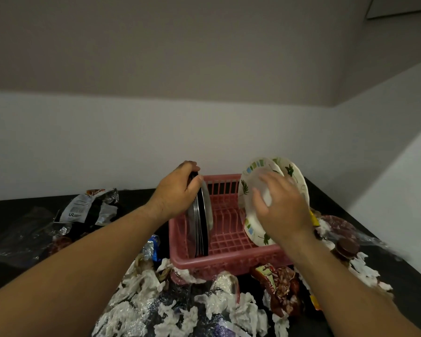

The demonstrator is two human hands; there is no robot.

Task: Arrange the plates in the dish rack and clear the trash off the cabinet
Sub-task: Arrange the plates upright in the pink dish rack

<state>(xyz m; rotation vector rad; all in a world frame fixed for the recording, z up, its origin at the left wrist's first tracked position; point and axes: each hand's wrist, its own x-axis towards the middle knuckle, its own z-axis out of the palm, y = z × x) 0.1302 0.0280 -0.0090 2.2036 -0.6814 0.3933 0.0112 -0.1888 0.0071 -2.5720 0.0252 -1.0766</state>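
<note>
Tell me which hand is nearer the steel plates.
Left. The left hand grips the top of the steel plates at the left of the rack; the right hand is across it, on the flowered plates.

The dish rack point(229, 261) in front of me is pink, and the metal plates point(201, 222) at its left side are shiny silver with dark, almost black edges. The paper plates point(249, 181) at its right side are white with green leaves and little blue and green squares round the rim. The cabinet top point(408, 283) is black, the crumpled tissues point(243, 310) near me are white, the snack wrapper point(277, 283) near right is red with yellow, the wrapper point(88, 207) far left is silver and white, and the bottle cap point(346, 249) is brown.
</note>
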